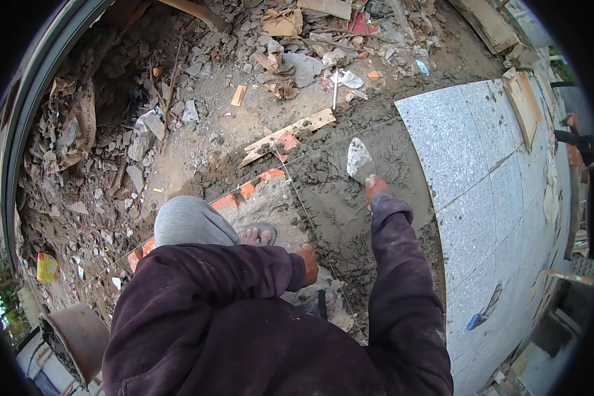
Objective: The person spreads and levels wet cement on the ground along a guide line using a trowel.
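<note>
My right hand (376,189) grips a pointed trowel (358,158) by its handle. Grey mortar clings to the blade, which lies on or just over a bed of wet mortar (340,204). My left hand (308,265) is curled near my foot, beside the mortar's left edge; its palm is hidden, so I cannot see what it holds, if anything. Taut string lines (299,201) cross over the mortar. Speckled grey floor tiles (452,158) border the bed on the right. Red bricks (226,201) show along its left side.
A wooden strip (287,135) lies beyond the bricks. Rubble and scraps (300,69) cover the far ground. On the tiles are a blue-handled tool (482,317) and a wooden board (525,109). A mortar-stained bucket (79,340) stands at the lower left.
</note>
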A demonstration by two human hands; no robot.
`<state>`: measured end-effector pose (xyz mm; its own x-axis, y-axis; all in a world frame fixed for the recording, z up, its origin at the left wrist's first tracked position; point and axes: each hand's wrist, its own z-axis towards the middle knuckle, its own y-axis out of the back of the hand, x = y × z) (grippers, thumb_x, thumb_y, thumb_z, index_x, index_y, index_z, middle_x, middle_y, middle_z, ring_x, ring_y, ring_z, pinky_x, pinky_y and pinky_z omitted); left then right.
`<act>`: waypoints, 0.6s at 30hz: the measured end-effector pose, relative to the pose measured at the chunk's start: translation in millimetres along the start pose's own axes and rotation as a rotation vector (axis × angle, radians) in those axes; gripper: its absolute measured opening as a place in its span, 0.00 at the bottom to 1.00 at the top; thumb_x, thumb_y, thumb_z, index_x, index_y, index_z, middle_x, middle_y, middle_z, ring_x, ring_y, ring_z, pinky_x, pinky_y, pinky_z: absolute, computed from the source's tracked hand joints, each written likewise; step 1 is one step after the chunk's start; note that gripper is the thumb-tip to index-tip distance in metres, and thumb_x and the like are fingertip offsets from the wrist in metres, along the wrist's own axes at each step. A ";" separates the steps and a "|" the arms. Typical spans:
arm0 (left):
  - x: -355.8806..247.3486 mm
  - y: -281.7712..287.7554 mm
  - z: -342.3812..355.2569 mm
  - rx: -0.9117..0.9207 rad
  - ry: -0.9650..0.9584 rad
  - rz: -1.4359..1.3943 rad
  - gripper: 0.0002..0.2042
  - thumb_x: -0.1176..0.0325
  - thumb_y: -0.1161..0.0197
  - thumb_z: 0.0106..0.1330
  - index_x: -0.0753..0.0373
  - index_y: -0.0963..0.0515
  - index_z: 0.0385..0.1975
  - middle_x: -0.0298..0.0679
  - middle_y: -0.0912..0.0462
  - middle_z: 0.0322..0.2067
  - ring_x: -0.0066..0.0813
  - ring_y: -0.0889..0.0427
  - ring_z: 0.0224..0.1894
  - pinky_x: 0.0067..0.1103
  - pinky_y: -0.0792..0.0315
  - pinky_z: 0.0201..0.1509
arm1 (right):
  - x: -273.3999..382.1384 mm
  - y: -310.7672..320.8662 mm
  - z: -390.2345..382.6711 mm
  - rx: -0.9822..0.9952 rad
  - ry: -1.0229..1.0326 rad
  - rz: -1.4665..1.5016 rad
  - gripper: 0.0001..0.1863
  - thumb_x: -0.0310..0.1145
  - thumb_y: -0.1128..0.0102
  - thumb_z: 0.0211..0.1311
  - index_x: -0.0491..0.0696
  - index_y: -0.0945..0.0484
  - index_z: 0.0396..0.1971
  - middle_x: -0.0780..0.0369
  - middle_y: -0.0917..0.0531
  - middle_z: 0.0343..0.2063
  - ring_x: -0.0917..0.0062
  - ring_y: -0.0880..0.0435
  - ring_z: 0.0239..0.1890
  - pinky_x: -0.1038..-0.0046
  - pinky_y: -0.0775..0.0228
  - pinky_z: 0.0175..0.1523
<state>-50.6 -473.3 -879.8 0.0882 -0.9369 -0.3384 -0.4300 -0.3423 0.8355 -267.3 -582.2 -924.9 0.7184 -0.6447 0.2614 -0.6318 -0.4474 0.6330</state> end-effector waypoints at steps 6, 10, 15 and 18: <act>-8.8 -0.4 -16.9 -0.031 -0.005 -0.038 0.08 0.68 0.48 0.44 0.63 0.24 0.21 0.38 0.25 0.22 0.32 0.29 0.29 0.28 0.41 0.34 | 23.6 -45.0 -68.7 0.291 0.069 0.344 0.17 0.41 0.60 0.55 0.50 0.33 0.42 0.58 0.24 0.27 0.72 0.24 0.19 0.71 0.31 0.25; -17.3 -42.2 -6.3 -0.213 0.025 0.017 0.06 0.68 0.48 0.43 0.60 0.24 0.15 0.37 0.27 0.20 0.33 0.28 0.28 0.28 0.40 0.34 | -0.3 -107.3 -40.7 0.048 0.346 -0.040 0.17 0.42 0.63 0.56 0.52 0.33 0.43 0.58 0.24 0.27 0.65 0.25 0.26 0.67 0.33 0.34; -18.0 4.7 -12.1 0.228 -0.026 -0.053 0.11 0.66 0.49 0.50 0.61 0.27 0.32 0.33 0.26 0.31 0.27 0.30 0.34 0.25 0.45 0.40 | 36.5 -64.8 -51.6 0.182 0.294 -0.270 0.17 0.41 0.62 0.54 0.52 0.32 0.42 0.55 0.27 0.39 0.60 0.29 0.41 0.63 0.38 0.46; -17.4 -3.9 3.0 0.180 -0.055 -0.016 0.10 0.67 0.48 0.49 0.62 0.27 0.30 0.35 0.26 0.29 0.27 0.30 0.33 0.25 0.44 0.38 | 26.3 -60.6 -38.5 0.190 0.336 -0.341 0.17 0.40 0.61 0.54 0.52 0.32 0.42 0.56 0.27 0.38 0.60 0.29 0.41 0.63 0.38 0.46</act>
<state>-53.1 -455.4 -878.4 0.0492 -0.9244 -0.3781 -0.5830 -0.3340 0.7406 -198.9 -548.2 -928.3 0.9270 -0.2213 0.3027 -0.3643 -0.7227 0.5874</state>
